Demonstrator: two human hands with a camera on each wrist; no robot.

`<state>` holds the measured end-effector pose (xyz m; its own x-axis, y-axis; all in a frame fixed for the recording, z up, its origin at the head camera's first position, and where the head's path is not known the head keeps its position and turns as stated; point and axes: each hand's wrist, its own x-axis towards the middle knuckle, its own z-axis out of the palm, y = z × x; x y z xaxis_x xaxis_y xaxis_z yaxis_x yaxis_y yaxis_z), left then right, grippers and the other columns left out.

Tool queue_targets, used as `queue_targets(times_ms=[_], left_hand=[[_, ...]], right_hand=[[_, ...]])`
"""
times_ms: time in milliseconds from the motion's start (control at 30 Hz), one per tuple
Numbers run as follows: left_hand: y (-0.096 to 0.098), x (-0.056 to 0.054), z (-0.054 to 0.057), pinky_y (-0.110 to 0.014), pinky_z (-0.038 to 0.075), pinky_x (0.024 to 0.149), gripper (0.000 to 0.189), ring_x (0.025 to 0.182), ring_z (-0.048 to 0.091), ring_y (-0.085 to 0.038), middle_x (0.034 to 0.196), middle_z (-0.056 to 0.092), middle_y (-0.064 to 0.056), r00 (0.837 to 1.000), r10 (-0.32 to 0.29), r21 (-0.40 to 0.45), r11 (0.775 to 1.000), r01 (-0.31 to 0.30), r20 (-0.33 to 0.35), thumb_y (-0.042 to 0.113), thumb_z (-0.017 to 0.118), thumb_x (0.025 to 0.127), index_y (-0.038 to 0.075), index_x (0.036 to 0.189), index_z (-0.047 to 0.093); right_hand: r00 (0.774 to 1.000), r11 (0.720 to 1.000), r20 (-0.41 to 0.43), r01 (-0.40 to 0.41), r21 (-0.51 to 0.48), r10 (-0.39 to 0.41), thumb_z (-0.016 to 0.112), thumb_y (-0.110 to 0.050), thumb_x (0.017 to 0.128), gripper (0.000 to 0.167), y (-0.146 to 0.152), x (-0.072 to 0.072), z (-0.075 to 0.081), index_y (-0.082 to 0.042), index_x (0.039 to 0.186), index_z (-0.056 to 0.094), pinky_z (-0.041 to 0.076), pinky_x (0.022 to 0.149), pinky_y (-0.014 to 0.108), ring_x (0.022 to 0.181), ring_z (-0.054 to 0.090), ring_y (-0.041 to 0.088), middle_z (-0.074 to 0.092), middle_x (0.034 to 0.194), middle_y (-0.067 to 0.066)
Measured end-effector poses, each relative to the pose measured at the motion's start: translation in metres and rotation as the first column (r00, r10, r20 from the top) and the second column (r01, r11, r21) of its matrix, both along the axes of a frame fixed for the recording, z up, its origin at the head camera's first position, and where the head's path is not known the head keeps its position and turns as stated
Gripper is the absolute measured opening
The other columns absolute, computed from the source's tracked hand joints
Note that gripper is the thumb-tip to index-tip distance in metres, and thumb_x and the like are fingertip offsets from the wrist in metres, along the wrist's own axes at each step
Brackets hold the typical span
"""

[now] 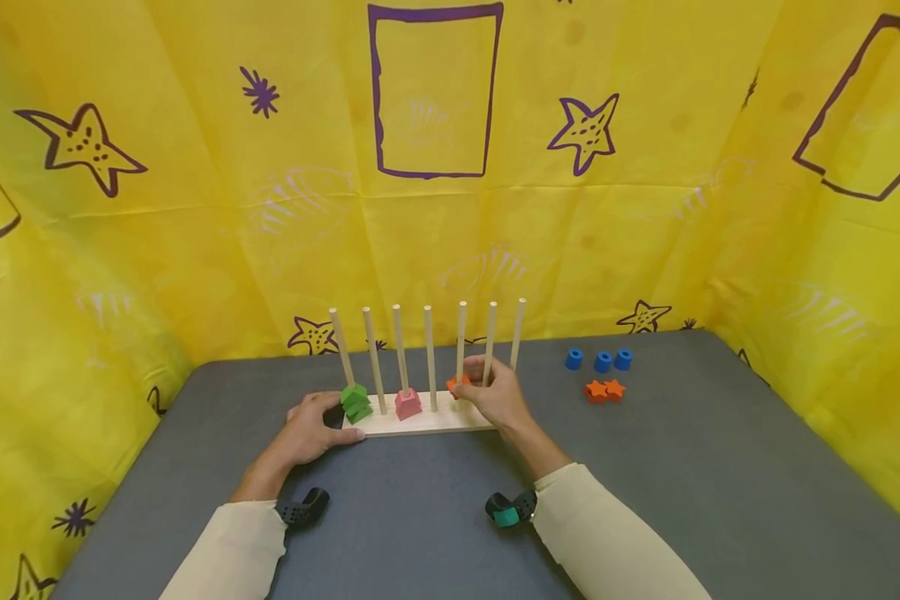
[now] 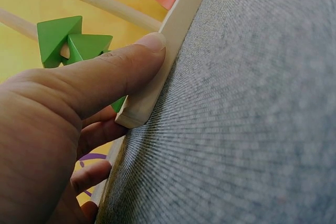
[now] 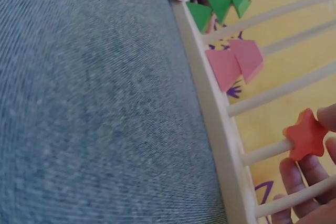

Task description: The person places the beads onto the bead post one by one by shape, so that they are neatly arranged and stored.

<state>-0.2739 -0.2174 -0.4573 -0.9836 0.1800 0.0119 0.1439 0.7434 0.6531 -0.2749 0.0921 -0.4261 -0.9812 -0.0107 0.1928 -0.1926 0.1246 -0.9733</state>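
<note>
A pale wooden pegboard [image 1: 420,424] with several upright pegs stands on the table. My left hand [image 1: 307,432] grips its left end, the thumb lying on the front edge and the other fingers round the end. An orange star [image 3: 306,136] is threaded on the third peg from the right, above the base. My right hand [image 1: 497,398] pinches that star between thumb and fingers. Green triangular blocks [image 1: 356,403] are stacked on the leftmost peg, close to my left hand. Pink trapezoid blocks [image 3: 235,65] sit on the third peg from the left.
Blue cylinders [image 1: 603,362] stand on the dark table [image 1: 405,517] to the right of the pegboard. Two more orange stars [image 1: 604,392] lie in front of them. A yellow patterned cloth [image 1: 435,225] hangs behind the table and along its sides.
</note>
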Motion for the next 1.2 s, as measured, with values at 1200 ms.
queue_targets(times_ms=[1200], left_hand=[[-0.002,-0.002,-0.003,-0.068,0.014,0.097,0.083,0.13,0.026,-0.043,0.139,0.045,-0.022,0.999,-0.025,-0.003,1.0,0.025,-0.041,0.05,0.081,0.072,0.008,0.138,0.054]], right_hand=[[0.999,0.995,-0.033,-0.033,0.096,0.037,0.072,-0.006,0.085,0.059,0.023,0.023,0.016,-0.009,0.139,0.05,0.043,0.094,0.05,0.115,0.055,0.038,0.059,0.126,0.018]])
